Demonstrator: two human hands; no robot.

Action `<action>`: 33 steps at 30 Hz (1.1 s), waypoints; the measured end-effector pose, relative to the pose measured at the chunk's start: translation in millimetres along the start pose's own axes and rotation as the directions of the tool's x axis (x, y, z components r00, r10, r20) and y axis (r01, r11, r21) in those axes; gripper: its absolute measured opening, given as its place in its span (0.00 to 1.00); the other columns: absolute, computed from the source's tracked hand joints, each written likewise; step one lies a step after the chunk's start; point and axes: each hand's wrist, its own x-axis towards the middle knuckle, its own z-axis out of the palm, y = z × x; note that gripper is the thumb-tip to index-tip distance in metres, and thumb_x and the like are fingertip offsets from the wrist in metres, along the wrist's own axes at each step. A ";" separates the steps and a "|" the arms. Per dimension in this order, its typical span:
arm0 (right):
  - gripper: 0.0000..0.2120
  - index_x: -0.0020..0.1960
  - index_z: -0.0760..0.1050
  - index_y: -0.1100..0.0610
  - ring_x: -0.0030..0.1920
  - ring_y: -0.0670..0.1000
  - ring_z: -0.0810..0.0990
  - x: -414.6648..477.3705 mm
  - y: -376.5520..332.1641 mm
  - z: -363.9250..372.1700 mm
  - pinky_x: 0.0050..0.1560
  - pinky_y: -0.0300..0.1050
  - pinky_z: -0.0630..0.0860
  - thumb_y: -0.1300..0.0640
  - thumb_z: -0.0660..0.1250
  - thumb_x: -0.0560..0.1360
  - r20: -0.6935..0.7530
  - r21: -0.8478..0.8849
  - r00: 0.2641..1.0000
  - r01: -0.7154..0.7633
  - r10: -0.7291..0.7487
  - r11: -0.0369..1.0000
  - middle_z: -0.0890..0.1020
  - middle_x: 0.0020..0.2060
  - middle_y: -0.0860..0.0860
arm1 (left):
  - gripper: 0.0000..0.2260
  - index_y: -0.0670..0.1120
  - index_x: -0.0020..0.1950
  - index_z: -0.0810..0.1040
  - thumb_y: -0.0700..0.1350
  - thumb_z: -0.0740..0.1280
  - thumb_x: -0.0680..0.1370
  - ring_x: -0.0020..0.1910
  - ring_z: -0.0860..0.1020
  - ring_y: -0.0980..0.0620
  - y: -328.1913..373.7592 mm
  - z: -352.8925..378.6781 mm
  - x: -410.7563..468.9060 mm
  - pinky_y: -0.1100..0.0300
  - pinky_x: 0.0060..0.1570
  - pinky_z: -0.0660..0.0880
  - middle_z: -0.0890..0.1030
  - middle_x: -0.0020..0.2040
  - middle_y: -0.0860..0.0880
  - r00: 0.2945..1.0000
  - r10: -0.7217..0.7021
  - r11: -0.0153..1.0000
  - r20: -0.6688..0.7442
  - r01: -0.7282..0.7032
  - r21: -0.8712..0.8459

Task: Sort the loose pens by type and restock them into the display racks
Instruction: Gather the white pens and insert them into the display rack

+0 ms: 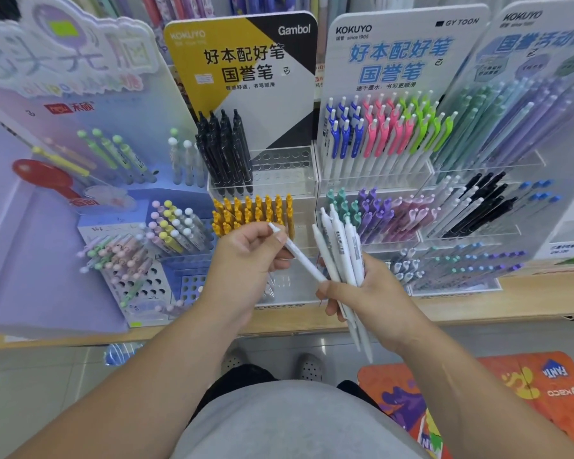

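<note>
**A:** White pens everywhere lol. Right hand is clutching a bunch of them, fingers wrapped tight around the barrels, clip ends fanning up and tips poking out below the palm.

**B:** And the left hand?

**A:** It's pinching a single pen between thumb and fingers. That one is slanting down to the right, its lower end meeting the bunch right by the right thumb. Can't tell if it's actually tucked in with the others or just touching.

**B:** Where is all this sitting relative to the racks?

**A:** Both hands are hovering in front of the shelf, low, between two stands. The yellow-and-black Gambol rack is standing behind the left hand, with black pens up top and orange ones lower, just behind the knuckles. The clear top tier beside the black pens is showing open holes.

**B:** And right of that?

**A:** A blue-lettered rack is holding blue, pink and green clipped pens with white barrels.
</note>
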 end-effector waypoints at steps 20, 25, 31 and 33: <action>0.08 0.47 0.73 0.61 0.29 0.55 0.76 0.6 8.0 -18.3 0.31 0.49 0.75 0.70 0.70 0.73 -0.115 -0.053 0.993 0.011 -0.017 0.999 0.77 0.33 0.57 | 0.07 0.46 0.53 0.85 0.40 0.73 0.75 0.42 0.80 0.57 -42.7 -31.4 32.6 0.56 0.47 0.80 0.82 0.44 0.54 0.897 0.363 0.530 0.254 -0.423 0.736; 0.08 0.47 0.73 0.61 0.30 0.55 0.75 -1.4 8.0 -18.2 0.31 0.49 0.75 0.70 0.70 0.73 -0.116 -0.051 0.993 0.008 -0.014 0.999 0.76 0.32 0.55 | 0.09 0.45 0.56 0.85 0.41 0.73 0.75 0.45 0.79 0.54 -54.2 -33.6 33.9 0.56 0.49 0.78 0.84 0.48 0.49 0.907 0.328 0.497 0.263 -0.403 0.769; 0.10 0.46 0.74 0.58 0.30 0.55 0.76 -2.9 9.5 -17.5 0.32 0.50 0.76 0.69 0.70 0.73 -0.121 -0.045 0.993 0.004 -0.009 0.999 0.76 0.31 0.54 | 0.09 0.46 0.53 0.86 0.40 0.74 0.73 0.46 0.80 0.47 -64.0 -31.4 35.6 0.46 0.51 0.78 0.85 0.44 0.48 0.903 0.305 0.435 0.301 -0.414 0.800; 0.10 0.45 0.74 0.57 0.30 0.55 0.75 -3.2 9.4 -16.7 0.31 0.49 0.75 0.70 0.70 0.73 -0.122 -0.039 0.993 0.007 -0.012 0.999 0.76 0.31 0.53 | 0.09 0.47 0.53 0.86 0.41 0.74 0.73 0.47 0.80 0.46 -67.3 -31.7 38.1 0.44 0.52 0.77 0.85 0.44 0.48 0.910 0.299 0.432 0.289 -0.399 0.809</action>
